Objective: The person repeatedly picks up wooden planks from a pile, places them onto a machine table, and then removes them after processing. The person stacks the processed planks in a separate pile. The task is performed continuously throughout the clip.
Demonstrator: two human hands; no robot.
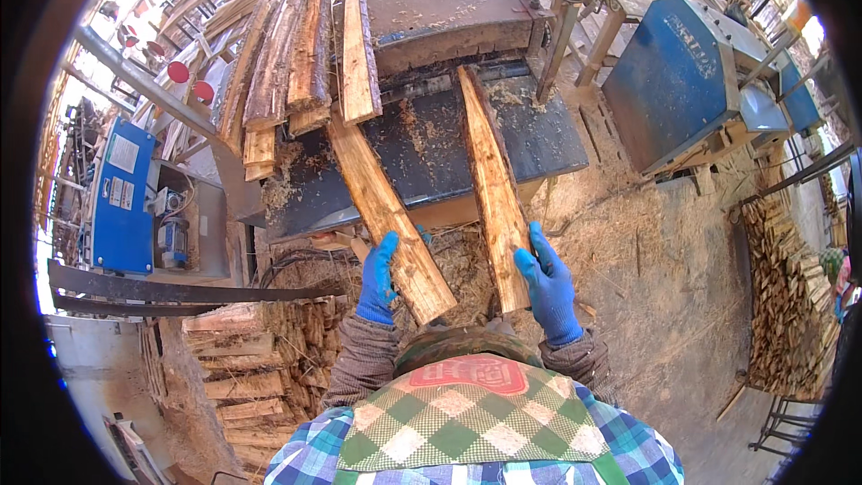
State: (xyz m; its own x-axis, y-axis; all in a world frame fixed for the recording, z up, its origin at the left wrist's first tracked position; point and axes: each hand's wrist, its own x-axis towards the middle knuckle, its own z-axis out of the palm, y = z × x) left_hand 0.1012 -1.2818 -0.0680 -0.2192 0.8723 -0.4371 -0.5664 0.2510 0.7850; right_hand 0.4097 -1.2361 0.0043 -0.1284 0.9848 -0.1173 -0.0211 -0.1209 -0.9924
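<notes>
My left hand, in a blue glove, grips the near end of a rough wooden slab that lies slanted across the dark machine table. In the other blue glove, my right hand holds the near end of a second slab. This one points straight toward the machine's feed opening, and its far tip is at the opening. Both slabs are pale, with bark along their edges.
A stack of bark-edged slabs rests on the table's left. A blue motor box stands at left, a blue machine at right. Cut wood is piled below left and at right. Sawdust covers the floor.
</notes>
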